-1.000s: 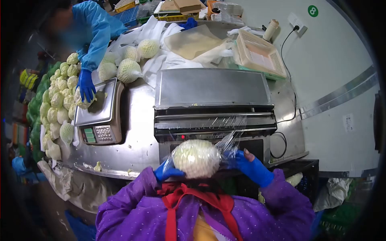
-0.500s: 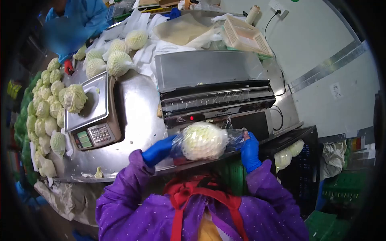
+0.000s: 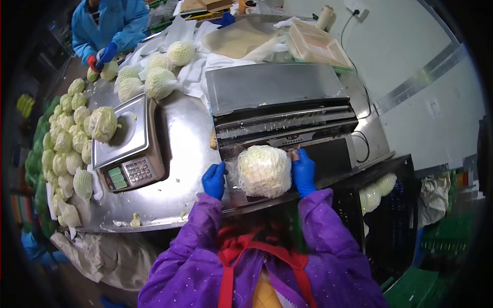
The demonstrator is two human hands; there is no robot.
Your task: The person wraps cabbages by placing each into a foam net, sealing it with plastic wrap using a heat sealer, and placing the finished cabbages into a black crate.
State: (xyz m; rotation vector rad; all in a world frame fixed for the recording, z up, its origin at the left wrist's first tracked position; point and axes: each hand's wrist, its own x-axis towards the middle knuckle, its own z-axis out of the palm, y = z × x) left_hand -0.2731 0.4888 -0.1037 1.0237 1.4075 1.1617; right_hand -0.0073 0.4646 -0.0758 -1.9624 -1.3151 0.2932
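A pale cabbage (image 3: 264,172) in a white foam net lies in clear plastic film at the front of the black and silver wrapping machine (image 3: 287,123). My left hand (image 3: 213,180), in a blue glove, is closed on the film just left of the cabbage. On the other side, my right hand (image 3: 303,172), also gloved in blue with a bare fingertip showing, pinches the film close against the cabbage's right side.
Left of the machine stands a scale (image 3: 131,146) bearing a cabbage, beside a pile of cabbages (image 3: 64,141). Netted cabbages (image 3: 160,83) lie behind it. A co-worker (image 3: 110,25) handles cabbages at the back left. A black crate (image 3: 393,205) is at the right.
Both hands have drawn in closer to the cabbage, and the film between them is less stretched. The view has shifted slightly. The co-worker's blue-gloved hand now shows at a cabbage.
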